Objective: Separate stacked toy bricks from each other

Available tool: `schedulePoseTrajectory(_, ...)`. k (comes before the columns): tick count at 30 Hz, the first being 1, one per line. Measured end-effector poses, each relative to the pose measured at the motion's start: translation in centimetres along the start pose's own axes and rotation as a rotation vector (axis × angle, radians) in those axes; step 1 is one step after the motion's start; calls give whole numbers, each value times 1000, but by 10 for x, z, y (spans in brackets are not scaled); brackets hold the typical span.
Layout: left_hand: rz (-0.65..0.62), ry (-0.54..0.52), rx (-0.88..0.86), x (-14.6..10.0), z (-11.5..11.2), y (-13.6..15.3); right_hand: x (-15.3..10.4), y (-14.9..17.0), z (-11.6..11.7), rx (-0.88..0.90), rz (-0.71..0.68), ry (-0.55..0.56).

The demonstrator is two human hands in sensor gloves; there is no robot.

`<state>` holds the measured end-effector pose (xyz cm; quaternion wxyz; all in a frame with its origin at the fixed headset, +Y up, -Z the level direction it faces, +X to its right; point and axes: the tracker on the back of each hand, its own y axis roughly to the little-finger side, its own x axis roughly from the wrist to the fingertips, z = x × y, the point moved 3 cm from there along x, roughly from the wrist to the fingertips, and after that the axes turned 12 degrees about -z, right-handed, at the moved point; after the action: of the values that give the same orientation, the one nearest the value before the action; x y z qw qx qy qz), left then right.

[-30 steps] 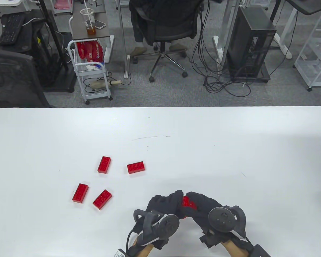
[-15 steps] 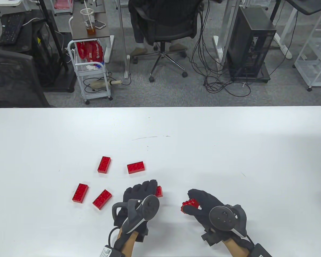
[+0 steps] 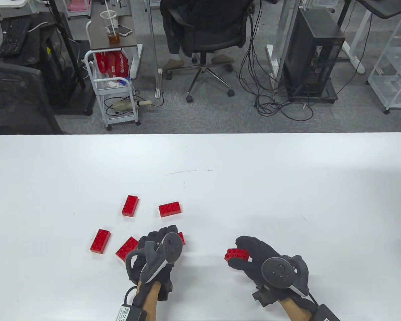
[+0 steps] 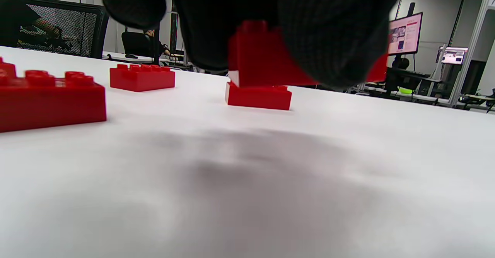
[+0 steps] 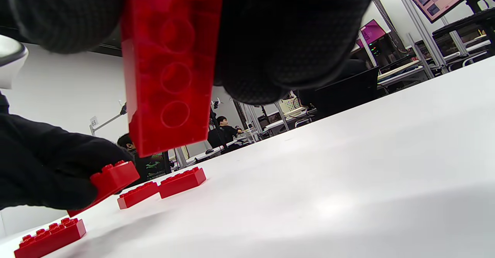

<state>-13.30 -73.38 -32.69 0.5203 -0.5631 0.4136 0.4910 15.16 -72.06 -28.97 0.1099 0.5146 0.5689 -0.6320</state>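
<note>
White table (image 3: pixel 287 187) seen from above. Left hand (image 3: pixel 157 249) low over table, gloved fingers (image 4: pixel 332 37) curled around red brick (image 4: pixel 263 60); brick held above table surface, near four loose bricks. Loose bricks lie flat, apart from each other: far-left brick (image 3: pixel 100 241), brick beside left hand (image 3: pixel 126 249), upper-left brick (image 3: pixel 130 205), upper-middle brick (image 3: pixel 169 209). Right hand (image 3: pixel 264 260) well apart from left, fingers closed on second red brick (image 3: pixel 237 254), hollow underside facing wrist camera (image 5: pixel 170 68), lifted clear of table.
</note>
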Motion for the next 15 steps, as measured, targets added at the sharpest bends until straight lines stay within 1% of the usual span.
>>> schedulePoseTrajectory(10, 3, 139, 70, 7, -20, -3, 0, -1, -1, -8, -4, -1)
schedulePoseTrajectory(12, 11, 180, 95, 8, -23, -4, 0, -1, -1, -9, -5, 0)
schedulePoseTrajectory(15, 13, 162, 120, 9, -24, -9, 0, -1, -1, -9, -6, -3)
